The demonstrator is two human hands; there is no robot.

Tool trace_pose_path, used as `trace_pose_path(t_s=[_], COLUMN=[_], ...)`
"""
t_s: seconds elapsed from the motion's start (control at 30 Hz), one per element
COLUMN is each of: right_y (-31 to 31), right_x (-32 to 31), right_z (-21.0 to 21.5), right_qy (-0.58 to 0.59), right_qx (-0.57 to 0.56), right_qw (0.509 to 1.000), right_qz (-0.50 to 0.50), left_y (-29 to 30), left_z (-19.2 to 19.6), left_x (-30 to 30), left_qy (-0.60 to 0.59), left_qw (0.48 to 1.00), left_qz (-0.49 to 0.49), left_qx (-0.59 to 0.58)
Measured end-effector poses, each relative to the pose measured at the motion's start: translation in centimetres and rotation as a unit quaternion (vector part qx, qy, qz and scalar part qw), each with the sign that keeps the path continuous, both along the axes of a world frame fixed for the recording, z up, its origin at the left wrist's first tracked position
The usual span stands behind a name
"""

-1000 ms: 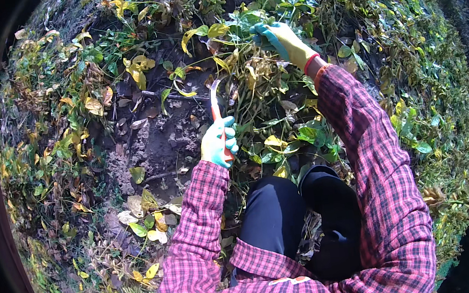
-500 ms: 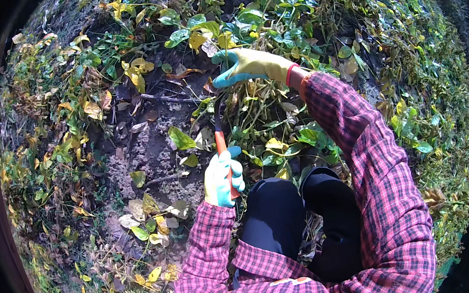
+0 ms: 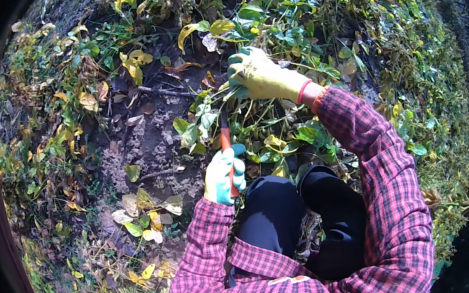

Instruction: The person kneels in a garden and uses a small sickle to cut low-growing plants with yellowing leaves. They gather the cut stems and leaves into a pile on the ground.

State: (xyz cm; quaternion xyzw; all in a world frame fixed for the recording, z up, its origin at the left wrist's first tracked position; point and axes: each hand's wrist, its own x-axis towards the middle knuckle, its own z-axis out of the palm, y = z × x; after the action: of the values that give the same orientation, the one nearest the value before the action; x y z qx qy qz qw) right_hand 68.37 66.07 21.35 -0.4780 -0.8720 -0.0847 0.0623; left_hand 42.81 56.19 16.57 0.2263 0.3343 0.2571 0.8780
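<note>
My left hand point(image 3: 223, 176), in a yellow and teal glove, is closed around the orange handle point(image 3: 225, 139) of a sickle. Its dark blade point(image 3: 224, 117) points away from me and partly disappears among leaves. Beyond it, my right hand point(image 3: 252, 75), gloved alike, is closed on a bunch of leafy bean plant stems point(image 3: 227, 94). The fingertips curl out of sight behind the bunch. Green leaves point(image 3: 191, 133) from the bunch hang left of the blade. More stems and pods point(image 3: 259, 112) lie below my right wrist.
Bare crumbly soil point(image 3: 152, 133) with a thin dry stick point(image 3: 167, 91) lies to the left. Yellowed fallen leaves point(image 3: 146, 208) rest nearer me. Dense bean plants point(image 3: 288, 7) stand ahead and to the right. My dark-clad knees point(image 3: 270, 206) are bent close behind the hands.
My right hand has gone from fingers spread to closed on the stems, shifting slightly right and nearer. Leaves beside the blade have moved with the bunch. My left hand stays almost in place.
</note>
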Motion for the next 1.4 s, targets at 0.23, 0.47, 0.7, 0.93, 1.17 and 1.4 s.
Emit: trace_pose_path(t_s=[0.23, 0.47, 0.7, 0.93, 1.17, 1.4], right_y=[1.7, 1.1, 2.6, 3.3, 1.6, 0.1], right_x=[4.1, 5.3, 5.5, 10.2, 11.2, 7.6], right_z=[-0.8, -0.9, -1.6, -3.5, 0.5, 2.3], right_qy=[0.382, 0.569, 0.330, 0.554, 0.706, 0.797], right_qx=[-0.069, -0.090, 0.056, -0.061, -0.007, -0.079], right_qw=[0.857, 0.776, 0.926, 0.743, 0.663, 0.567], right_qz=[-0.338, -0.255, -0.173, -0.371, -0.249, -0.189], left_y=[-0.3, 0.3, 1.7, -0.4, 0.2, -0.1], left_z=[0.5, 2.1, 1.1, 3.2, 2.9, 3.6], left_x=[0.5, 2.7, 5.6, -0.1, -0.3, 3.5], left_qy=[0.043, 0.020, 0.003, -0.101, -0.060, 0.169], left_qw=[0.988, 0.988, 0.999, 0.994, 0.997, 0.973], left_qz=[0.124, 0.064, -0.013, -0.031, -0.014, -0.009], left_qx=[0.076, 0.141, 0.040, 0.013, 0.055, 0.157])
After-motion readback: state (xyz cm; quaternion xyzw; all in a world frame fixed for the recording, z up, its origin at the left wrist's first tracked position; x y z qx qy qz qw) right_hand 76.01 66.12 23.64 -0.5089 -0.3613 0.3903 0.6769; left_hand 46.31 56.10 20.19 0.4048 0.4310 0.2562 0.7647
